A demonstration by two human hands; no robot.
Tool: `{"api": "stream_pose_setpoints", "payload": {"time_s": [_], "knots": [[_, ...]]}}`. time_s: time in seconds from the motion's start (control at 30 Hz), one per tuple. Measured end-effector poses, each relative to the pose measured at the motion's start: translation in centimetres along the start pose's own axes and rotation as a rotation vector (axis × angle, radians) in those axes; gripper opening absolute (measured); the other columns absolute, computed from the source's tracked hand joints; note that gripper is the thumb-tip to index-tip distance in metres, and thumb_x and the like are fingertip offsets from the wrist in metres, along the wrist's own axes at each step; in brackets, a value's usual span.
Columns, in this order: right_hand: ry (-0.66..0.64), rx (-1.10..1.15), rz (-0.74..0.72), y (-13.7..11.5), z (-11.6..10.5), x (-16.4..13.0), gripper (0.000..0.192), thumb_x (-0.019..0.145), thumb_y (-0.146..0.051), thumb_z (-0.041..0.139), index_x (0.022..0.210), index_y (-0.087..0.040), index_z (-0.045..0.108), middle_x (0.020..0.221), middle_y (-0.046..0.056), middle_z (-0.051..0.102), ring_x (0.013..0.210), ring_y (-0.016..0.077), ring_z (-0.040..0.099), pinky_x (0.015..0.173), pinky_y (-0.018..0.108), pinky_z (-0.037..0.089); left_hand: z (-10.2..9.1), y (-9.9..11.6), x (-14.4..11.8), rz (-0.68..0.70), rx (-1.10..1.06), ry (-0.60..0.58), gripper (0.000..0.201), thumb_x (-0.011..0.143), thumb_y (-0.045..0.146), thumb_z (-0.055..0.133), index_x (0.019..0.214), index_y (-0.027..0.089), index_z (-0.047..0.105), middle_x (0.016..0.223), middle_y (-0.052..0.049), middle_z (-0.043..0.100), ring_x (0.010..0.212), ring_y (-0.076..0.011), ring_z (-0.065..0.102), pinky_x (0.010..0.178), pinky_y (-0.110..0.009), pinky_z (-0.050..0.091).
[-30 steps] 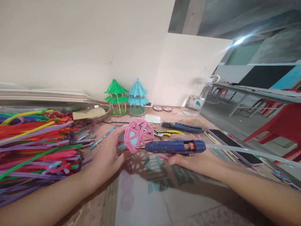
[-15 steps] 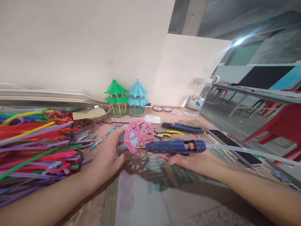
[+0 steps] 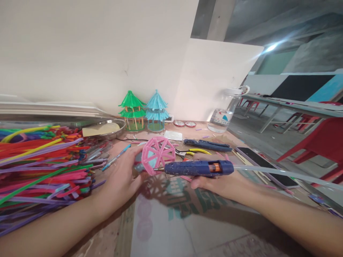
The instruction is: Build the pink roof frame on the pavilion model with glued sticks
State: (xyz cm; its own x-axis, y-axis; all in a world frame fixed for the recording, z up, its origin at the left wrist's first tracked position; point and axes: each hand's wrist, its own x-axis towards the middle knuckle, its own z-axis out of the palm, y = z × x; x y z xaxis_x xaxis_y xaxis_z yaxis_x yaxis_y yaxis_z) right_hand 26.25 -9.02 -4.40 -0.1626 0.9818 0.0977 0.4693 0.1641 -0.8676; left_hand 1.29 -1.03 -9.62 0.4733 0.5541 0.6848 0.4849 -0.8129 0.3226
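Observation:
My left hand (image 3: 127, 173) is closed on a pink pipe-cleaner frame (image 3: 159, 153), a many-sided ring with spokes meeting at its centre. Something bluish shows behind the frame, partly covered by my fingers. In my right hand (image 3: 214, 180) lies a dark blue glue gun (image 3: 198, 167), its handle hidden by the fingers. The gun's metal nozzle points left and meets or nearly meets the frame's lower edge; I cannot tell whether they touch. A long translucent glue stick (image 3: 281, 173) runs out of the gun's rear to the right.
Bundled coloured pipe cleaners (image 3: 43, 164) fill the left side. Behind stand a green pavilion model (image 3: 131, 110), a blue pavilion model (image 3: 156, 110) and a water bottle (image 3: 221, 116). Pliers (image 3: 207, 145) lie beyond the gun, a phone (image 3: 264, 166) to the right, a steel dish (image 3: 107, 129) back left.
The glue gun has shifted very slightly left and down against the pink frame. My left hand and the frame stay almost still.

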Motion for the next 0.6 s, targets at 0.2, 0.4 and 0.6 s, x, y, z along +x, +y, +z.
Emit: {"api": "stream_pose_setpoints", "payload": {"time_s": [0.2, 0.4, 0.6], "knots": [[-0.06, -0.013, 0.018, -1.2, -0.2, 0.1, 0.043, 0.064, -0.058, 0.077, 0.06, -0.023, 0.052, 0.058, -0.003, 0.058, 0.055, 0.0145, 0.051, 0.049, 0.025, 0.04, -0.1, 0.1, 0.1, -0.037, -0.021, -0.015, 0.047, 0.084, 0.022, 0.058, 0.13, 0.024, 0.045, 0.128, -0.012, 0.061, 0.121, -0.0316, 0.058, 0.1, -0.051, 0.05], [-0.058, -0.001, 0.048, -1.2, -0.2, 0.1, 0.032, 0.066, -0.045, 0.079, 0.063, -0.024, 0.056, 0.061, -0.003, 0.063, 0.061, 0.017, 0.058, 0.053, 0.026, 0.044, -0.1, 0.1, 0.1, -0.032, -0.032, -0.001, 0.048, 0.083, 0.022, 0.059, 0.129, 0.025, 0.046, 0.127, -0.012, 0.061, 0.119, -0.0326, 0.059, 0.098, -0.052, 0.051], [-0.056, 0.025, -0.001, -0.9, -0.2, 0.2, 0.028, 0.068, -0.044, 0.075, 0.065, -0.023, 0.057, 0.063, -0.003, 0.064, 0.062, 0.0172, 0.059, 0.056, 0.027, 0.047, -0.2, 0.3, 0.3, -0.032, -0.025, -0.007, 0.043, 0.085, 0.022, 0.057, 0.127, 0.022, 0.047, 0.125, -0.012, 0.061, 0.117, -0.0313, 0.059, 0.099, -0.051, 0.049]]}}
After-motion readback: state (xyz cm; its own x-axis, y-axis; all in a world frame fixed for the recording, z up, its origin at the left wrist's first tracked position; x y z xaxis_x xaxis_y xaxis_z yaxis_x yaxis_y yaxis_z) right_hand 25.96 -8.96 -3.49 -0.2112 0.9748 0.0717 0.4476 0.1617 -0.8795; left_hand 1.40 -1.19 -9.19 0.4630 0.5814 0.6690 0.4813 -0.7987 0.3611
